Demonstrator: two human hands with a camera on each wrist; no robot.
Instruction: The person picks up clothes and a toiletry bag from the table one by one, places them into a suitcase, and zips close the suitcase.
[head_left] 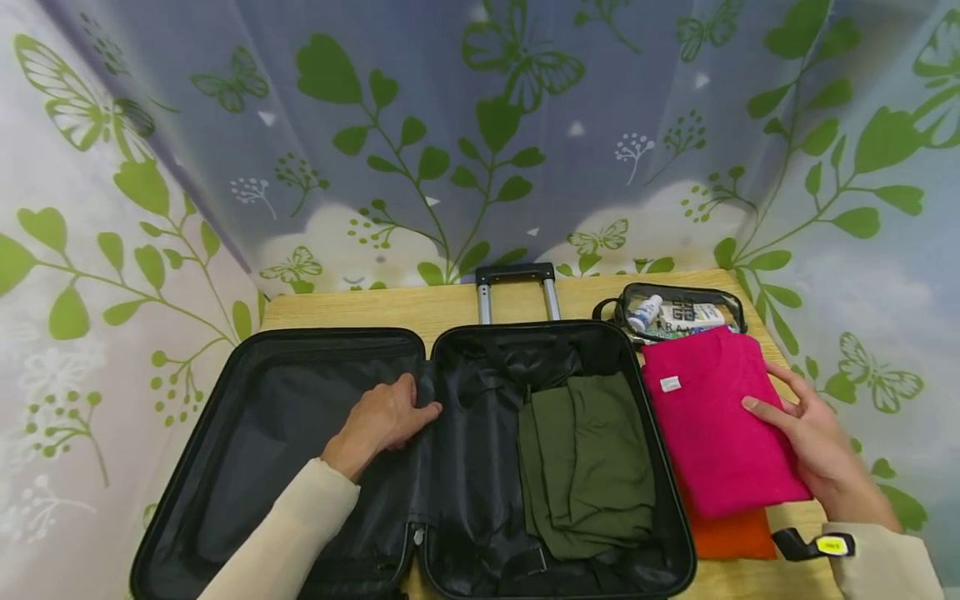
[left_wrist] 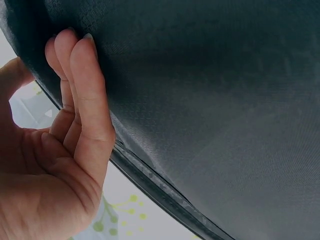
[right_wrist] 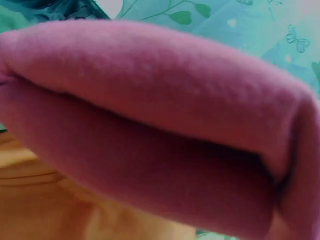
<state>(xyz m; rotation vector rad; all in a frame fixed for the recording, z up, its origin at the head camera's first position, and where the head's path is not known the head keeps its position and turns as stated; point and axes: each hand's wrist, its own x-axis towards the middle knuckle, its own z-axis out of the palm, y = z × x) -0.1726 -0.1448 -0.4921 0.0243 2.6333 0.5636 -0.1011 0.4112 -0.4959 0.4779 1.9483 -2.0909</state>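
2 bare hands are at work over a light wooden table (head_left: 360, 308). I see a black suitcase with soft, dark lining (head_left: 262, 433) spread wide on it, its 2 halves side by side. The right hand (head_left: 821, 442) grips a bright pink folded cloth (head_left: 723, 425), with the thumb on top and the other fingers tucked under the edge. This pink cloth is just beside the right half of the suitcase, outside its rim, and it has a small white tag (head_left: 670, 383). A bright orange cloth (head_left: 731, 537) peeks out from under it. From the right wrist, the pink cloth looks thick, with 1 dark fold running along its side.

The left hand (head_left: 381, 417) is over the left half of the suitcase, near the middle where the 2 halves meet. Its fingers are loose and nearly straight, close to the dark lining, and they grip nothing that I can see. I cannot tell if the thumb touches the rim.

In the right half lies a dark green folded cloth (head_left: 592, 467). Behind the pink cloth sits a see-through plastic pouch with black edges (head_left: 686, 312), and 1 small white bottle (head_left: 645, 313) shows inside.
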